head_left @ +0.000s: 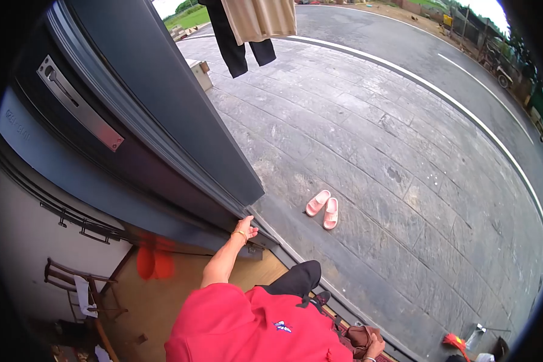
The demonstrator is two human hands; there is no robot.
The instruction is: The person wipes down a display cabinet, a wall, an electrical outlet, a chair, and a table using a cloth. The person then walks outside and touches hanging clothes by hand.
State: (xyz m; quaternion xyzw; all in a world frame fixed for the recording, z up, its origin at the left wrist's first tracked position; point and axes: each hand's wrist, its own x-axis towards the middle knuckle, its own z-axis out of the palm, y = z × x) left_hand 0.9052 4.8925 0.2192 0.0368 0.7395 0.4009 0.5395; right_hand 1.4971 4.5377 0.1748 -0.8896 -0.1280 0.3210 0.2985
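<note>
My left hand, with a gold bracelet at the wrist, is stretched out to the lower edge of the dark grey door frame. Its fingers are apart and seem to touch the frame near the threshold; I make out nothing in them. Low in the view, my right hand grips a bunched brown cloth close to my body. Part of that hand is cut off by the bottom edge. A metal lock plate is set in the dark door panel at the upper left.
Pink slippers lie on the grey paving outside. Clothes hang above it. Inside stand a wooden chair and orange-red objects. A red-headed item lies at lower right. Beyond runs a road.
</note>
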